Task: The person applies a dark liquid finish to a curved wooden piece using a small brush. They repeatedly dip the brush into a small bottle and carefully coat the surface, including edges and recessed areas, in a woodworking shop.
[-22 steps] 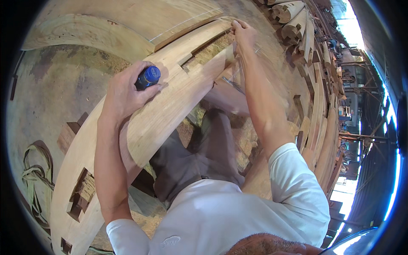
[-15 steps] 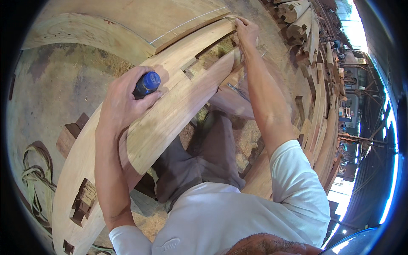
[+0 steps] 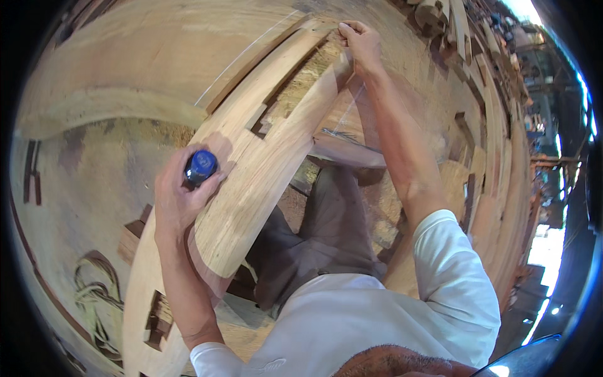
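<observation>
A long, curved timber beam (image 3: 251, 188) runs from the lower left to the far middle, with cut slots along it. My left hand (image 3: 182, 185) is closed around a dark bottle-like object with a blue cap (image 3: 202, 164), low over the beam's upper left part. Whether that object touches the wood is hidden. At the beam's far end, my right hand (image 3: 363, 44) has its thumb and fingers pinched together by the tip. What lies in this pinch is too small to make out. My right arm is stretched out over the beam's right side.
A wide wooden slab (image 3: 144, 69) with a pale line lies at the far left. A coiled strap (image 3: 97, 295) and a wood block (image 3: 132, 235) sit left of the beam. Stacked timbers (image 3: 502, 188) line the right. My legs (image 3: 314, 232) are close beside the beam.
The view has shifted, so the beam and floor things appear farther right and lower. My left hand, with the blue-capped object, sits slightly nearer along the beam. My right hand stays at the far end.
</observation>
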Demonstrator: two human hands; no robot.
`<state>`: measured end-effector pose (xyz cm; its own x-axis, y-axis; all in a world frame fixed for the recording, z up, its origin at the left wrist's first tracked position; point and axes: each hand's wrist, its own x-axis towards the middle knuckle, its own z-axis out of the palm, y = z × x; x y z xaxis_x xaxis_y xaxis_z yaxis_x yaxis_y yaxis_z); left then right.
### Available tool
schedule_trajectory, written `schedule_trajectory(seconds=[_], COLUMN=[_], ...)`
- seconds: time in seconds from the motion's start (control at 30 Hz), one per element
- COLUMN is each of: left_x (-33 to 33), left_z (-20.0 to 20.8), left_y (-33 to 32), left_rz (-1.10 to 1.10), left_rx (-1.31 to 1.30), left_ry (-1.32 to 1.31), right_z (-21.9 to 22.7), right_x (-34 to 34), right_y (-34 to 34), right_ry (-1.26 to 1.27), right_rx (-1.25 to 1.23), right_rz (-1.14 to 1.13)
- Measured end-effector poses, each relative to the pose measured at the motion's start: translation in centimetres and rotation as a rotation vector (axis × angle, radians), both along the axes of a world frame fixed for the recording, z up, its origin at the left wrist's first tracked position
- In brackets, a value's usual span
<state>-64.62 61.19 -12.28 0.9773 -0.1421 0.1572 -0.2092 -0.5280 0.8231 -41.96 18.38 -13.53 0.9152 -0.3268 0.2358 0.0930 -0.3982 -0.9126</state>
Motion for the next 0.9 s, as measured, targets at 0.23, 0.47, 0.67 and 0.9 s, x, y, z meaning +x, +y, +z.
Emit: schedule_trajectory(seconds=[0.23,0.47,0.67,0.9], left_x=[-0.2,-0.4,-0.3,0.0], left_z=[-1.2,-1.2,-1.2,-1.4], left_y=[0.8,0.1,-0.3,-0.5], left_rz=[0.085,0.189,0.214,0.220], left_rx=[0.037,0.021,0.031,-0.011], left_ry=[-0.065,-0.008,-0.059,-0.095], right_z=[4.3,1.8,-1.3,-2.3], right_x=[-9.4,-20.5,-23.1,-22.7], right_y=[-2.8,-7.2,-7.0,-7.1], right_ry=[0.051,0.000,-0.048,-0.138], right_rx=[0.210,0.493,0.690,0.667], right_rz=[0.046,-0.048,-0.049,-0.064])
